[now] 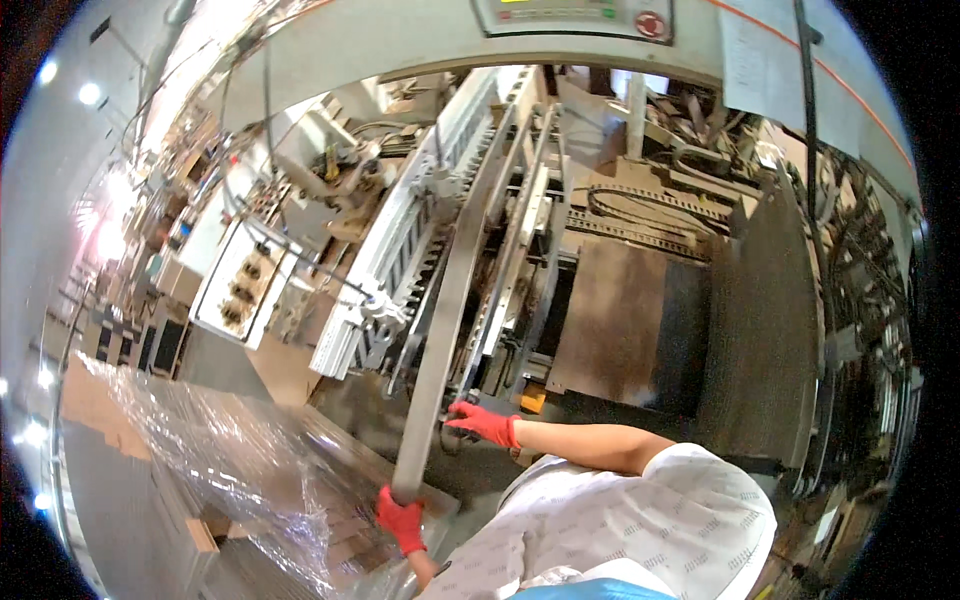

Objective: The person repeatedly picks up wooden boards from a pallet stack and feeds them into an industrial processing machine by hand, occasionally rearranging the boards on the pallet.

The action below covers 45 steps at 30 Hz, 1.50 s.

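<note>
red gloves (485, 423), grey metal bar (450, 300)

- Long grey metal strip (450, 300) slants up from lower centre into the machine; blocks a straight crossing between left and right sides.
- Left hand (401, 520) grips its lower end, right hand (484, 424) just beside it.
- Plastic-wrapped pallet (220, 450) crowds lower left.
- White rail frame (400, 250) and cables close off left of the strip.
- Brown flat panel (620, 320) right of strip: open room above it.
</note>
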Motion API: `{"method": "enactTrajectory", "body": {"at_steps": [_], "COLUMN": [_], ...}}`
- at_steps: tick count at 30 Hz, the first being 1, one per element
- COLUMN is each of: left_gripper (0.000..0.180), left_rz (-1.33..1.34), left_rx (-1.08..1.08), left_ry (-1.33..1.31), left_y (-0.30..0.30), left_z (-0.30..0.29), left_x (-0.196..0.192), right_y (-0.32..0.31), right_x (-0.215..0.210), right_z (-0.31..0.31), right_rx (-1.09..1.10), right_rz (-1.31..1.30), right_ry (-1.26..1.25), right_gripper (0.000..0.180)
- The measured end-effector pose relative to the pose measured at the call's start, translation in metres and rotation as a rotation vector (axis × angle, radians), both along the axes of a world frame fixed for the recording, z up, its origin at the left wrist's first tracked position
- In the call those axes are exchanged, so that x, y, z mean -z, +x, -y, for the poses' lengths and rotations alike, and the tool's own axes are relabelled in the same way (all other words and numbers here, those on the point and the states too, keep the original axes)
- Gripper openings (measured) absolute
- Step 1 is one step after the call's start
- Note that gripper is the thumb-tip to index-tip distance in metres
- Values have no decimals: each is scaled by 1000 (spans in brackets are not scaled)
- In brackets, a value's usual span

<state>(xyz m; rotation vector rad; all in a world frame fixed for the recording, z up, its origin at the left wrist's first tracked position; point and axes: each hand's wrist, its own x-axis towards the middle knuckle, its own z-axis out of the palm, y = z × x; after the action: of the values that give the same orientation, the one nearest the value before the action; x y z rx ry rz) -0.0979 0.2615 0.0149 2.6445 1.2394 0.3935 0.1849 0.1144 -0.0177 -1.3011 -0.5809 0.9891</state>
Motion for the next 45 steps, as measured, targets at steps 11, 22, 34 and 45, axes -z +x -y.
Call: {"method": "enactTrajectory", "body": {"at_steps": [11,22,34,45], "left_gripper": [53,61,59,57], "left_rz": [-51,-337,-484,-228], "left_rx": [604,1129,848,713], "left_ry": [-777,-836,-936,-781], "left_y": [155,260,193,173], "left_z": [127,304,249,231], "left_x": [-59,-53,-1,16], "right_y": [110,89,76,55], "right_x": [-46,-27,78,163], "right_z": [142,380,604,522], "right_rx": [1178,1453,1219,1227], "right_rz": [-416,-53,-45,432], "right_ry": [171,-829,-1387,-1767], "right_gripper": [44,59,83,53]}}
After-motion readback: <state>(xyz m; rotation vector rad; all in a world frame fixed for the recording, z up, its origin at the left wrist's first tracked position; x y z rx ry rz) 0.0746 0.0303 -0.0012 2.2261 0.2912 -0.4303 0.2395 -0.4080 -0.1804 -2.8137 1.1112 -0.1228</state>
